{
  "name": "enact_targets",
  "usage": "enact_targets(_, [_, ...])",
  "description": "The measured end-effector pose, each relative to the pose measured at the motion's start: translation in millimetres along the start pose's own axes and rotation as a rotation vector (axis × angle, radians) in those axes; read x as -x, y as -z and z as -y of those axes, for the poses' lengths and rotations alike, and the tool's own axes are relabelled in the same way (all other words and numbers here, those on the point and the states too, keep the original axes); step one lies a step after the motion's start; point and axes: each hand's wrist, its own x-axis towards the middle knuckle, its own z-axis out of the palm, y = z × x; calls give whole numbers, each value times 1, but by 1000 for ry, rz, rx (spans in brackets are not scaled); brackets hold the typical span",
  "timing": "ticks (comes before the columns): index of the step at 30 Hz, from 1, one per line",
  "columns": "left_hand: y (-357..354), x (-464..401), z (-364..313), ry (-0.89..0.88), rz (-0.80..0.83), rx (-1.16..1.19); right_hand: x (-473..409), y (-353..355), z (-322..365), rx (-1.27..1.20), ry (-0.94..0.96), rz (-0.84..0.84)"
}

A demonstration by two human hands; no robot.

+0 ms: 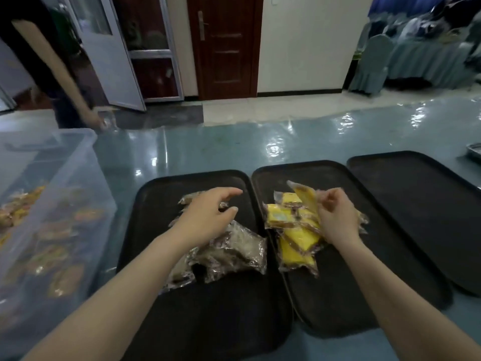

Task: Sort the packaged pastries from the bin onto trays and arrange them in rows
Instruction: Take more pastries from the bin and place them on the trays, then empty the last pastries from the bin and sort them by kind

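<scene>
Bench [234,147] surface, glossy and teal, carries everything we work over, with open room beyond our hands. Off past our left hand stands the clear plastic bin [52,204], packaged pastries still lying inside it, so sorting looks only partly done. Three black trays sit side by side, rims nearly touching: the left tray [161,308] under our left hand, the middle tray [390,269] under our right, and the right tray [416,204] bare, outside our right hand. Brown pastry packets [234,254] lie heaped beneath and just nearer than our left hand; yellow pastry packets [296,246] lie jumbled just inside our right hand. Kinds are separated by tray, but neither heap forms rows yet. Both trays keep free floor near us for laying rows. Our left hand [208,217] hovers over the brown heap with fingers spread and relaxed, holding nothing. Our right hand [335,217] pinches one yellow packet [307,196] by its wrapper, tilted up, probably to reposition it.
</scene>
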Motion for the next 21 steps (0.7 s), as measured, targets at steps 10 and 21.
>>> enact_targets(10, [-22, -13, 2, 55, 63, 24, 6, -8, -38, 412, 51, 513])
enact_targets(21, [74, 40, 17, -24, -38, 14, 37, -53, 88, 128, 279, 542])
